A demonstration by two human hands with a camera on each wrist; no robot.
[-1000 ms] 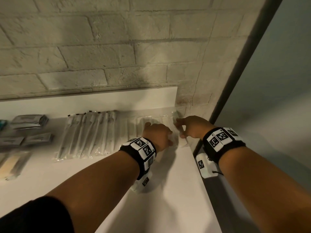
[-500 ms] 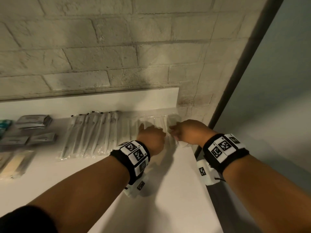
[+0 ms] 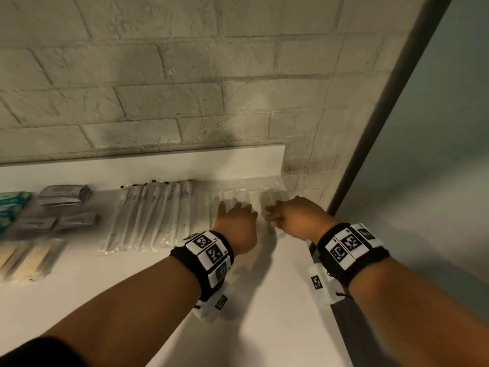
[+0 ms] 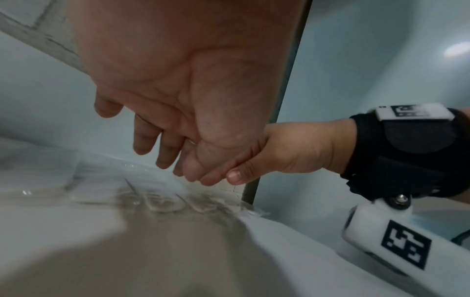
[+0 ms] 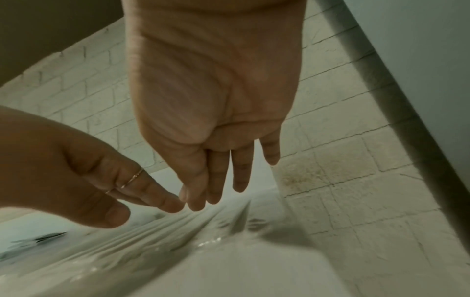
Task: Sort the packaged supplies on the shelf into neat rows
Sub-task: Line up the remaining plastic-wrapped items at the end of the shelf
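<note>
Several clear plastic packets (image 3: pixel 248 197) lie side by side at the right end of the white shelf (image 3: pixel 264 300), against its back lip. My left hand (image 3: pixel 235 215) hovers over their near ends with fingers stretched forward and spread, holding nothing. My right hand (image 3: pixel 280 215) is just to its right, over the last packet by the shelf's corner. In the right wrist view the right hand's fingers (image 5: pixel 218 186) point straight down at the crinkled packets (image 5: pixel 178 231), and the left hand's fingertips (image 5: pixel 167 203) almost meet them. The left wrist view shows loose fingers (image 4: pixel 152 148) above the packets (image 4: pixel 162 203).
A row of long white packets with black tips (image 3: pixel 148 215) lies left of the clear ones. Further left are grey sachets (image 3: pixel 63 194), teal packs (image 3: pixel 13 205) and tan packs (image 3: pixel 29 258). The shelf ends at a dark post (image 3: pixel 383 115); a brick wall (image 3: pixel 158 102) stands behind.
The left hand has uncurled, and its fingers now reach out over the clear packets. The right hand has eased slightly left and stays over the end packet.
</note>
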